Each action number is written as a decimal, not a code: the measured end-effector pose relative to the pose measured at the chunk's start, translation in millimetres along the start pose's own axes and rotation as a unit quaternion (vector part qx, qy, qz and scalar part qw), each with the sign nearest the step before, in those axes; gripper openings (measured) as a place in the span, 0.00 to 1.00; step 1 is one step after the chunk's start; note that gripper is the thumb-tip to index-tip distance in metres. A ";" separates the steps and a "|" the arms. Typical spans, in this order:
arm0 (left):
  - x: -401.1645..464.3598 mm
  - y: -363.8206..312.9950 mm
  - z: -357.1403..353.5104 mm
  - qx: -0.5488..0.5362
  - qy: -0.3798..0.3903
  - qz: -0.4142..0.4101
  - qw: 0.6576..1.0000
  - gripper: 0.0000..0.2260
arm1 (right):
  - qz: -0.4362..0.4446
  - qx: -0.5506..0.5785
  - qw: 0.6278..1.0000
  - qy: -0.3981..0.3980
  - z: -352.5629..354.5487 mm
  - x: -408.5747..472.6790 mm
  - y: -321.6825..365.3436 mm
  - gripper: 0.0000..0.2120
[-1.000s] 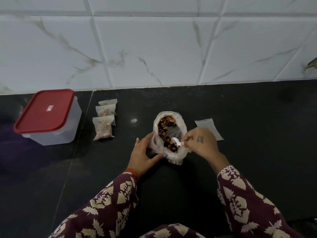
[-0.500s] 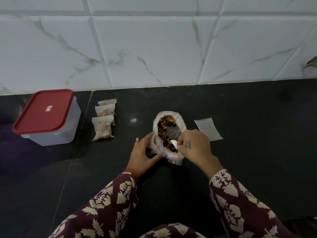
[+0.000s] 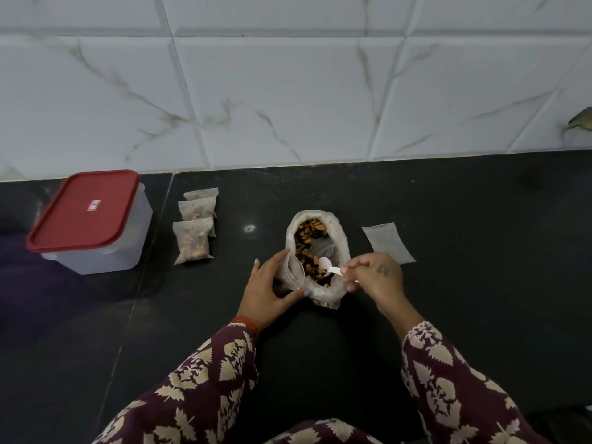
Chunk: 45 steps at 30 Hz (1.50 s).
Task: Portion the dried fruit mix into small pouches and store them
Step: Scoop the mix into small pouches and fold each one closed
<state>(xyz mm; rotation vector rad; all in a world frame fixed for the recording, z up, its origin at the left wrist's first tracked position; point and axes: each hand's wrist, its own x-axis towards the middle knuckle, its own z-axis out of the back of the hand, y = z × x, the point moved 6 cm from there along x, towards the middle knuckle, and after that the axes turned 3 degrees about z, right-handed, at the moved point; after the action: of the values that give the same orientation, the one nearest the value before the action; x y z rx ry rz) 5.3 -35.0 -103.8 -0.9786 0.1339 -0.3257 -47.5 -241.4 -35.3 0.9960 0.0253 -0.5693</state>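
Red lid [image 3: 86, 211] closes the translucent storage box [image 3: 105, 251] at the left of the black countertop [image 3: 448, 203], near the tiled wall. Just right of it lie three filled pouches [image 3: 193, 235], overlapping in a column. At centre, the left hand [image 3: 267, 293] curls around a small pouch [image 3: 294, 270] held against the open bag of dried fruit mix [image 3: 315, 248]. The right hand [image 3: 378, 277] pinches a white spoon [image 3: 330, 267]; since 0.5 s ago this hand has shifted right, exposing the spoon bowl over the mix. An empty pouch [image 3: 387, 245] lies flat beside the right hand, partly hidden by it.
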 end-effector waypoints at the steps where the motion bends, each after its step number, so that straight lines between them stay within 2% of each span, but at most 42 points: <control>1: -0.1 0.2 0.1 -0.003 -0.001 0.001 1.000 0.40 | 0.054 -0.123 0.991 -0.013 0.8 -1.1 7.8 0.04; 2: -0.1 0.2 0.4 -0.004 -0.001 0.001 1.000 0.40 | 0.099 -0.233 0.967 -0.028 -0.5 -4.7 16.3 0.05; 4: 0.2 0.5 0.6 -0.002 -0.001 0.004 1.000 0.40 | 0.148 -0.315 0.937 -0.046 -4.3 -10.3 26.5 0.07; 9: -0.1 0.6 0.2 0.000 -0.006 0.007 1.000 0.39 | 0.138 -0.172 0.975 -0.017 -12.5 0.0 22.1 0.05; 11: -0.6 -5.0 1.7 0.003 -0.008 -0.004 1.000 0.38 | 0.141 -0.139 0.980 -0.009 -14.9 3.4 22.7 0.05; 13: -1.9 -9.9 2.8 0.005 -0.010 -0.011 1.000 0.37 | 0.173 -0.170 0.970 0.010 -18.6 4.1 26.2 0.06; 17: -3.6 -10.6 5.2 0.006 -0.012 -0.002 1.000 0.37 | 0.256 -0.331 0.907 0.049 -12.8 -4.1 41.8 0.08; 19: -4.3 -14.0 5.9 0.007 -0.011 -0.004 1.000 0.37 | 0.264 -0.359 0.894 0.045 -1.9 -5.5 45.2 0.08; 22: -4.0 -12.7 5.7 0.006 -0.007 0.002 1.000 0.37 | 0.277 -0.299 0.913 -0.023 7.8 -5.1 42.2 0.08; 25: -2.7 -3.8 3.0 0.007 0.002 0.017 1.000 0.38 | 0.292 -0.268 0.915 -0.074 -4.5 -8.7 38.7 0.07; 27: -2.9 -3.4 2.9 0.005 0.002 0.024 1.000 0.39 | 0.314 -0.276 0.906 -0.065 -21.4 -10.7 39.3 0.08; 30: -3.6 -8.4 4.0 0.009 -0.007 0.008 1.000 0.38 | 0.321 -0.350 0.880 0.006 -41.7 -8.0 39.2 0.11; 33: -4.1 -8.4 4.8 0.004 -0.004 0.018 1.000 0.38 | 0.319 -0.353 0.879 0.037 -29.9 -6.6 41.0 0.11; 35: -4.5 -9.1 4.5 0.005 0.000 0.022 1.000 0.38 | 0.315 -0.356 0.879 0.031 -13.3 -6.7 39.9 0.10; 40: -3.3 -6.7 3.6 0.010 0.000 0.013 1.000 0.38 | 0.286 -0.292 0.911 -0.065 8.9 -7.3 28.7 0.07; 45: -2.4 -3.3 2.1 0.012 0.010 0.019 1.000 0.40 | 0.248 -0.334 0.909 -0.016 -3.1 -9.6 25.7 0.10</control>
<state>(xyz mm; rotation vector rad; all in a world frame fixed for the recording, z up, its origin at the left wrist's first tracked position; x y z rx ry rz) 3.0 -34.3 -100.0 -0.9486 0.1667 -0.3019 -43.1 -224.1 -14.2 0.2937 -0.0577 -0.0808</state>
